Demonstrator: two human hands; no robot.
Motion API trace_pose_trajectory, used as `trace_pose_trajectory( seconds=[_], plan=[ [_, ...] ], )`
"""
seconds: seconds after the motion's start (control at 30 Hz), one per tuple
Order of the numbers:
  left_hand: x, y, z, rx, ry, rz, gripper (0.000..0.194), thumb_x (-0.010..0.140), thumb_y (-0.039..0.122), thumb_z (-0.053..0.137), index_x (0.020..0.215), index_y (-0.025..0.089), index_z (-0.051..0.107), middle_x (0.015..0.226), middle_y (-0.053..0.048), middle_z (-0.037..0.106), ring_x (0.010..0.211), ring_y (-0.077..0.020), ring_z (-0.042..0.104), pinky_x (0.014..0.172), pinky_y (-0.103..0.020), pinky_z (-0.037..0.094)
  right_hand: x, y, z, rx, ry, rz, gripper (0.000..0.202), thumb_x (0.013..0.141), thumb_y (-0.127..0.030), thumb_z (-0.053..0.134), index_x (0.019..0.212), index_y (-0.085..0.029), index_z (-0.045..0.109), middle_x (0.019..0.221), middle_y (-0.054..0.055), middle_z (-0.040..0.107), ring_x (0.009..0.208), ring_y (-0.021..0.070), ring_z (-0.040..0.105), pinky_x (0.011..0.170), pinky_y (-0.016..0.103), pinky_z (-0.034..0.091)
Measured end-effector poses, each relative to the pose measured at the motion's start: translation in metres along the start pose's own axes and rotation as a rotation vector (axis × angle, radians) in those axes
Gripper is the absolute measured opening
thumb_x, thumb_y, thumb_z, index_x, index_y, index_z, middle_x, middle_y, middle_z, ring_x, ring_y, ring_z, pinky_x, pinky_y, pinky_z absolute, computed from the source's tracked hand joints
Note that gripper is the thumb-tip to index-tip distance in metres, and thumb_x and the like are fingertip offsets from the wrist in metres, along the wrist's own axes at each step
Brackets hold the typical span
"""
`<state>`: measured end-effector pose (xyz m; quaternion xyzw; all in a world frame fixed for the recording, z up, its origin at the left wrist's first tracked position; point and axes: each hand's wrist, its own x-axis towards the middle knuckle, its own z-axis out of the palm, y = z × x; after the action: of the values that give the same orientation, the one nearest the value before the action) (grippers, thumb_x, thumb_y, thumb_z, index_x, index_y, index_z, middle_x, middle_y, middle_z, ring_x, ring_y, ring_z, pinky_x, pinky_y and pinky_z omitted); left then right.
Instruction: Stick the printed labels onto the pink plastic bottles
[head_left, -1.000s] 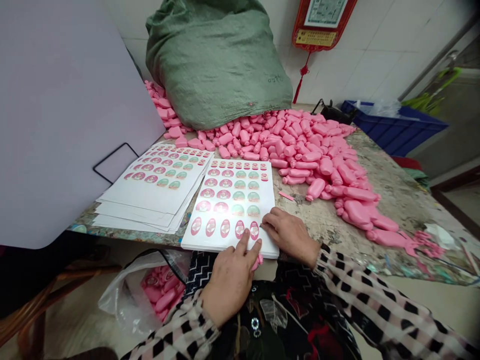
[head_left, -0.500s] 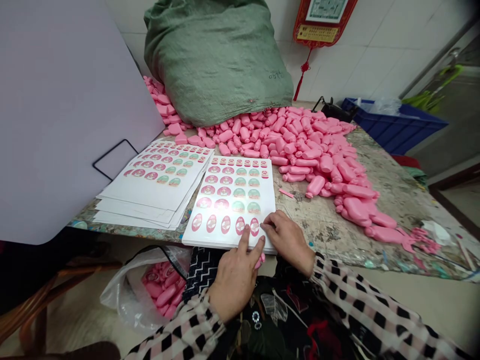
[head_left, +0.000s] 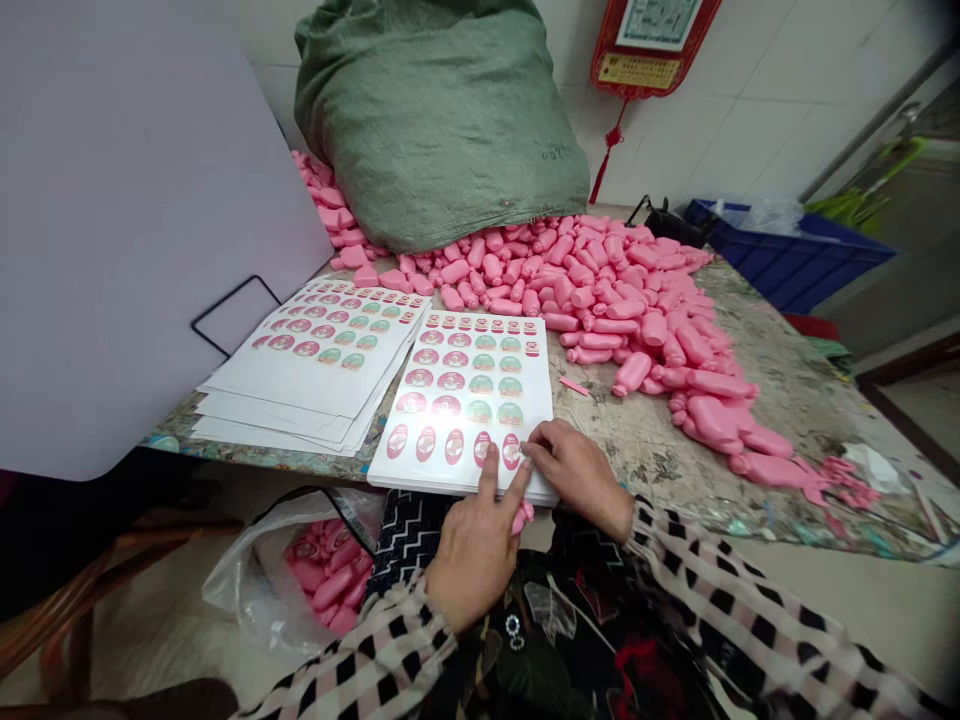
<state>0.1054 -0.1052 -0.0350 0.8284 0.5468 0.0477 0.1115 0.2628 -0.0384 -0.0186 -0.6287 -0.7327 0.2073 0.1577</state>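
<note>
A sticker sheet (head_left: 466,400) with rows of pink and green labels lies on top of a stack at the table's front edge. My left hand (head_left: 474,550) presses two outstretched fingers on its lower right part, while a small pink bottle (head_left: 523,516) is held beneath that palm, mostly hidden. Thumb and index finger of my right hand (head_left: 576,468) are pinched together at the edge of the rightmost oval label (head_left: 511,452). Whether that label is lifted is too small to tell.
More sticker sheets (head_left: 300,380) lie to the left. Pink bottles (head_left: 600,290) are heaped behind and right, below a green sack (head_left: 450,120). A plastic bag of bottles (head_left: 300,570) is under the table edge. A blue crate (head_left: 787,260) stands at the right.
The view has shifted slightly. Both hands stay at almost the same place on the sheet, with the right fingertips still at the rightmost oval label.
</note>
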Motion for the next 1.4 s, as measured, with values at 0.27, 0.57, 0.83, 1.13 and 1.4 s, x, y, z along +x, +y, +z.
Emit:
trace_pose_trajectory(
  seconds=[0.27, 0.57, 0.83, 1.13, 1.4],
  plan=[
    [0.001, 0.005, 0.001, 0.002, -0.014, -0.040, 0.076, 0.082, 0.021, 0.047, 0.143, 0.032, 0.003, 0.151, -0.018, -0.002, 0.086, -0.0234, 0.062, 0.070, -0.036, 0.048, 0.002, -0.010, -0.004, -0.081, -0.004, 0.067, 0.020, 0.081, -0.040, 0.052, 0.077, -0.022, 0.059, 0.079, 0.000, 0.059, 0.070, 0.0127, 0.052, 0.057, 0.024, 0.027],
    [0.002, 0.007, -0.002, -0.013, -0.029, -0.071, 0.070, 0.084, 0.025, 0.045, 0.142, 0.036, 0.008, 0.151, -0.017, 0.000, 0.080, -0.0226, 0.064, 0.067, -0.037, 0.050, 0.009, -0.025, -0.019, -0.230, -0.022, -0.015, 0.016, 0.080, -0.034, 0.051, 0.073, -0.022, 0.059, 0.079, 0.000, 0.061, 0.070, 0.0138, 0.052, 0.054, 0.026, 0.024],
    [0.000, 0.007, 0.000, -0.025, -0.016, -0.082, 0.071, 0.086, 0.029, 0.042, 0.143, 0.036, 0.000, 0.151, -0.017, 0.001, 0.079, -0.0242, 0.065, 0.067, -0.039, 0.050, 0.011, -0.031, -0.022, -0.257, -0.005, -0.042, 0.014, 0.078, -0.033, 0.052, 0.072, -0.022, 0.059, 0.079, 0.000, 0.061, 0.071, 0.0143, 0.053, 0.053, 0.026, 0.023],
    [0.001, 0.006, 0.002, -0.023, -0.006, -0.090, 0.071, 0.082, 0.027, 0.049, 0.142, 0.038, 0.011, 0.151, -0.014, -0.004, 0.081, -0.0245, 0.065, 0.066, -0.038, 0.051, 0.012, -0.038, -0.041, -0.161, 0.054, -0.056, 0.017, 0.076, -0.036, 0.056, 0.068, -0.022, 0.060, 0.075, 0.000, 0.061, 0.068, 0.0138, 0.052, 0.053, 0.026, 0.025],
    [-0.014, -0.006, -0.016, -0.510, 0.076, 0.050, 0.051, 0.083, 0.025, 0.049, 0.132, 0.033, 0.039, 0.144, -0.008, 0.031, 0.110, -0.0248, 0.052, 0.092, -0.040, 0.041, 0.001, -0.002, -0.033, 0.425, 0.175, 0.027, 0.023, 0.072, -0.041, 0.064, 0.067, -0.020, 0.059, 0.068, 0.000, 0.059, 0.062, 0.0131, 0.050, 0.057, 0.026, 0.036]
  ],
)
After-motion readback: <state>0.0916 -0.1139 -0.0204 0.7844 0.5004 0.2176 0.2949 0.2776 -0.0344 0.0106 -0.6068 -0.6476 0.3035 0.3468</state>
